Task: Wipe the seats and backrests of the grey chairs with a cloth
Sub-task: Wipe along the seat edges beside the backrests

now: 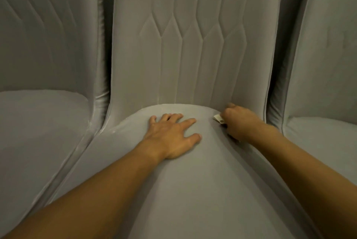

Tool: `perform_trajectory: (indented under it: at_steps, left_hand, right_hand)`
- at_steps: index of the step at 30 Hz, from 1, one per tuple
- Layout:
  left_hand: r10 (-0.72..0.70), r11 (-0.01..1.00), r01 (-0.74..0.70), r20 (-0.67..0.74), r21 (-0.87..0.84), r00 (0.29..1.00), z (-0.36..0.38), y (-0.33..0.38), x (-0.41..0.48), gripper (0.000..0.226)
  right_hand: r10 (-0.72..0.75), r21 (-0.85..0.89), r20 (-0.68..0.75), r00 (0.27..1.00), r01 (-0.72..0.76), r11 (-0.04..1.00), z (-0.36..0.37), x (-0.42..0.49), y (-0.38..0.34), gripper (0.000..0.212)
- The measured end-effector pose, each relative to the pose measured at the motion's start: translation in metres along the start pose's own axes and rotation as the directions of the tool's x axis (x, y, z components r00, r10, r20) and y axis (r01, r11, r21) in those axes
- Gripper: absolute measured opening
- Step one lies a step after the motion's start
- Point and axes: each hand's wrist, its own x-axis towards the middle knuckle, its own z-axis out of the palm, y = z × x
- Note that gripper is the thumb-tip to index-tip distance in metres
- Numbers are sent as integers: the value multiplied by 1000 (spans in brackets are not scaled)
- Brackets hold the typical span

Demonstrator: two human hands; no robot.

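Observation:
A grey upholstered chair fills the middle of the view, with its seat rounded toward me and its stitched backrest rising behind. My left hand lies flat on the seat near the back, fingers spread, holding nothing. My right hand is fisted at the right rear corner of the seat, where the seat meets the backrest. It grips a small pale cloth, of which only a folded corner shows past the fingers.
A second grey chair stands close on the left, and a third grey chair close on the right. Narrow dark gaps separate the backrests. Pale dusty marks run along the middle chair's rear seam and left edge.

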Motion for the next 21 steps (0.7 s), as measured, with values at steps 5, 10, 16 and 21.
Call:
perform_trajectory:
  at_steps: [5,10,16,21]
  left_hand:
    - [-10,1000,10,1,13,1000,1,2,1,68]
    - [-12,999,12,-19,37,1000,1,6,-1,65]
    - [-20,999,21,-26,32,999,-1,6,-2,65]
    - [-24,1000,24,-18,17,1000,1,5,-1,66]
  right_hand:
    - [29,29,-56,998,-28,999,5,-5,0,25]
    - [-64,125,-175,982,87,988,12,35,-34,28]
    - [-122,261,-189,974,170,950,15,20,-29,39]
    - [-293,287,-201,935,343,895,17,-18,-11,35]
